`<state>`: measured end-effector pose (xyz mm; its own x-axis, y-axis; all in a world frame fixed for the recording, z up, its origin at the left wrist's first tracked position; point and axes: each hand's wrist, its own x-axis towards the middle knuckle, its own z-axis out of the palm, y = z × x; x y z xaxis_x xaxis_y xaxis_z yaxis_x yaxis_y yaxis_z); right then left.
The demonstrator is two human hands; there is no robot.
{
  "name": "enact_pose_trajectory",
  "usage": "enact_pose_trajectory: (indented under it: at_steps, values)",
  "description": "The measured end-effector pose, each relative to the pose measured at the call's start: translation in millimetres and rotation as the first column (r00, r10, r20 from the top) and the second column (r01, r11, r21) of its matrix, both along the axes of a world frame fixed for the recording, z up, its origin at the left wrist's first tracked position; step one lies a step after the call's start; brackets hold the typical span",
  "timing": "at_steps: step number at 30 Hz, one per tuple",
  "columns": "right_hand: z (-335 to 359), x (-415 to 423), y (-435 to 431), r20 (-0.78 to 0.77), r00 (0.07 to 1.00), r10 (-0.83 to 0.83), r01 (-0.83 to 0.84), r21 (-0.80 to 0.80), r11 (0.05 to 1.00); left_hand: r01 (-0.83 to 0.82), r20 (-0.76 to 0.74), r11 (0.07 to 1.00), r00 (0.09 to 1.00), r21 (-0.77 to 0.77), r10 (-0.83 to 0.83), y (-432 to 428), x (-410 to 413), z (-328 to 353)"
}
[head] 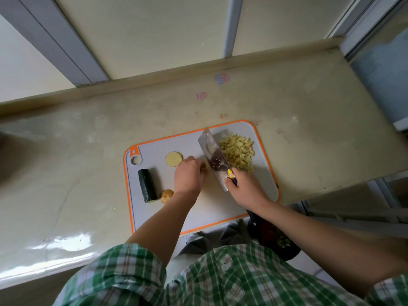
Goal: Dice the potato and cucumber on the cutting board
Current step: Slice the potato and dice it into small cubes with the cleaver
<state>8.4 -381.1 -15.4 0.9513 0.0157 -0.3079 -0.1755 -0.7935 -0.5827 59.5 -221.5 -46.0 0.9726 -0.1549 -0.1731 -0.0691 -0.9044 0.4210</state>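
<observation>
Most potato lies diced in a pile (pixel 237 151) at the board's (pixel 145 217) upper right, a slice (pixel 173 159) and an end (pixel 166 196) wait mid-board, the cucumber (pixel 146 186) at its left is uncut, and the left hand (pixel 187 176) pins a piece (pixel 204 166) under curled fingers (pixel 190 160) beside the cleaver (pixel 213 155) the right hand (pixel 247 191) grips.

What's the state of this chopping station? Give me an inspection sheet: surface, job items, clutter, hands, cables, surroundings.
Surface: stained beige counter; the grey, orange-rimmed cutting board lies on it.
Job's things: diced potato pile at the board's far right; round potato slice, potato end and undiced cucumber piece on its left half.
Clutter: coloured marks on the counter behind the board.
Hands: left hand holds a small potato piece with curled fingers; right hand grips the cleaver, blade beside the pile.
Cables: nothing seen.
Surroundings: pale wall panels with grey frames behind the counter.
</observation>
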Motion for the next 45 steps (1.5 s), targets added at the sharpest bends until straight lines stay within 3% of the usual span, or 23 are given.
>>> enact_pose_trajectory:
  at_steps: [7,16,24,33,45]
  values:
    - [3.4,6.0,8.0,-0.021,0.993,0.115,-0.116,-0.124,0.985,-0.057,0.001,0.996,0.998,-0.073,0.057,5.0,-6.2,-0.9]
    - [-10.9,4.4,19.0,0.008,0.991,0.131,-0.128,-0.164,0.978,-0.059,-0.056,0.992,0.997,-0.113,0.053,6.7,-4.4,0.3]
    - [-0.5,7.8,16.9,0.034,0.994,0.100,-0.096,-0.114,0.989,-0.022,0.008,0.997,1.000,-0.079,0.023,12.8,-5.8,0.4]
    - [-5.7,3.8,26.3,-0.024,0.993,0.117,-0.119,-0.118,0.986,-0.040,-0.019,0.995,0.999,-0.091,0.039,11.6,-4.6,-2.7]
    - [-1.4,8.5,25.0,0.029,0.996,0.089,-0.086,-0.088,0.992,-0.047,-0.010,0.994,0.999,-0.096,0.046,20.6,-7.2,-2.2]
